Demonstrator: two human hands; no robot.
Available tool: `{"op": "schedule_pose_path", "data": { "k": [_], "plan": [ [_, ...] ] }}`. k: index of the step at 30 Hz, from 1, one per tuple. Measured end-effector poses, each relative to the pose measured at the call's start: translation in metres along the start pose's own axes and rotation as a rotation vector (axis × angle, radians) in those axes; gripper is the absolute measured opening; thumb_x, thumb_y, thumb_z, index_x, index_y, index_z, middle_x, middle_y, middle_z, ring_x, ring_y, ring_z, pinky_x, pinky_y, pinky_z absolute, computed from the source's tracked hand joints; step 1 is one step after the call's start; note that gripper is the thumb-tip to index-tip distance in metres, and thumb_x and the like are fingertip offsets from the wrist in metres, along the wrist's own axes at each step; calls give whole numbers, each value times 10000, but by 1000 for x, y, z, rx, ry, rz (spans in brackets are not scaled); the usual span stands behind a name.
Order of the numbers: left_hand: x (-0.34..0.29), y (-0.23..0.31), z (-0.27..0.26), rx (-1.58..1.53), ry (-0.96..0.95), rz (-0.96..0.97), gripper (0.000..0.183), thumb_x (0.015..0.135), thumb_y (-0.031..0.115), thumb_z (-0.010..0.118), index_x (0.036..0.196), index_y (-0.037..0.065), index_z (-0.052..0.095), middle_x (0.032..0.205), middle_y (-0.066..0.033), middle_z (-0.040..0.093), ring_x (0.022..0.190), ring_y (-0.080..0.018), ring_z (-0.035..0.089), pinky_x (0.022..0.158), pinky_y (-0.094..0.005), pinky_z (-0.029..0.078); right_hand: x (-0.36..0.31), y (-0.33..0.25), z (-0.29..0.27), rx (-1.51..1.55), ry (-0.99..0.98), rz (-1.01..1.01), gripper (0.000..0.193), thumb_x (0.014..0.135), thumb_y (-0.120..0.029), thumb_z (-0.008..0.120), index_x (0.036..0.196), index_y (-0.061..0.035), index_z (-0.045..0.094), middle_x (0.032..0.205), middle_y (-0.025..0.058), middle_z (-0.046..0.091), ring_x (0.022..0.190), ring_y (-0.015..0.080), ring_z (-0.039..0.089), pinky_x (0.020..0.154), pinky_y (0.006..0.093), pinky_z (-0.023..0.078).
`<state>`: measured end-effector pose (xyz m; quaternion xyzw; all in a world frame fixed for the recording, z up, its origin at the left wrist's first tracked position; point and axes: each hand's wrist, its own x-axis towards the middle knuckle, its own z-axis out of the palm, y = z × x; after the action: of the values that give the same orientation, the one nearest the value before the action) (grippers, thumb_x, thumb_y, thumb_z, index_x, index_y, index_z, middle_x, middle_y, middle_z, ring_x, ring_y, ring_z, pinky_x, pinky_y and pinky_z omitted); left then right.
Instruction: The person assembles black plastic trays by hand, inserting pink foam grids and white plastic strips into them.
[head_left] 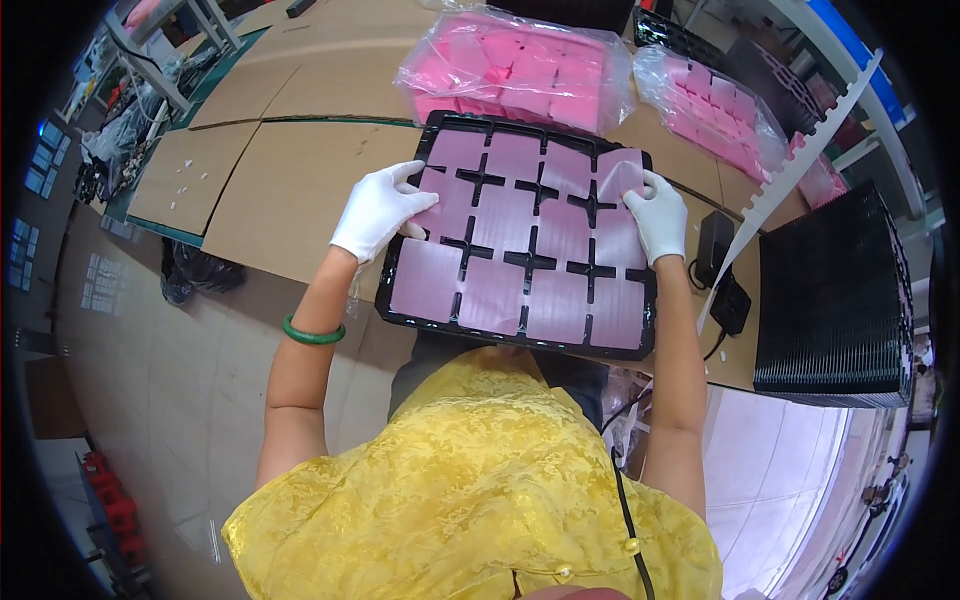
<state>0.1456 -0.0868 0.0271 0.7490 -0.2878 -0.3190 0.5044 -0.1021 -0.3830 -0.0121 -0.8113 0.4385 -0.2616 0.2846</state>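
A black plastic tray (519, 349) with several compartments lies tilted toward me at the table's near edge. Thin pink square sheets (493, 294) cover its compartments, and the one at the far right corner (620, 172) is bent up and wrinkled. My left hand (378, 212), in a white glove, grips the tray's left rim, its thumb over a pink sheet. At the right rim my gloved right hand (660, 218) has its thumb and fingers closed at the edge of the bent sheet. What its other fingers touch is hidden.
Clear bags of pink sheets (510, 70) lie behind the tray, with another bag (710, 110) at the far right. A tall stack of black trays (835, 300) stands at the right. Black power adapters (730, 303) and a white notched strip (790, 172) are beside it. Cardboard (290, 190) covers the table.
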Motion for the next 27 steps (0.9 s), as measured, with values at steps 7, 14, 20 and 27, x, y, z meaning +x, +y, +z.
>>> {"op": "schedule_pose_path", "data": {
  "k": [7,14,20,27],
  "plan": [
    [-3,-9,5,4,142,30,581,889,118,759,1391,-94,556,897,-118,751,583,-125,682,537,-255,539,-5,1,8,22,15,0,543,797,-200,768,1295,-10,663,907,109,762,807,219,735,792,361,565],
    [11,-21,11,156,150,138,560,917,175,746,1409,-33,578,728,6,636,597,-68,568,530,-233,460,-6,14,10,116,9,6,574,788,-249,710,1314,-29,643,1222,174,706,1111,297,689,1004,387,531],
    [14,-29,1,260,196,118,554,961,184,707,1454,-11,544,647,24,551,473,-43,423,454,-219,343,-16,-5,0,80,8,-79,558,818,-242,685,1313,0,599,1257,252,646,1141,410,638,997,460,513],
    [20,-16,4,290,151,94,583,958,182,711,1475,-8,518,686,8,611,482,-38,450,457,-220,363,-63,-9,-40,-38,111,-108,554,854,-271,696,1321,1,572,1295,215,603,1211,394,592,1033,468,485]
  ]
}}
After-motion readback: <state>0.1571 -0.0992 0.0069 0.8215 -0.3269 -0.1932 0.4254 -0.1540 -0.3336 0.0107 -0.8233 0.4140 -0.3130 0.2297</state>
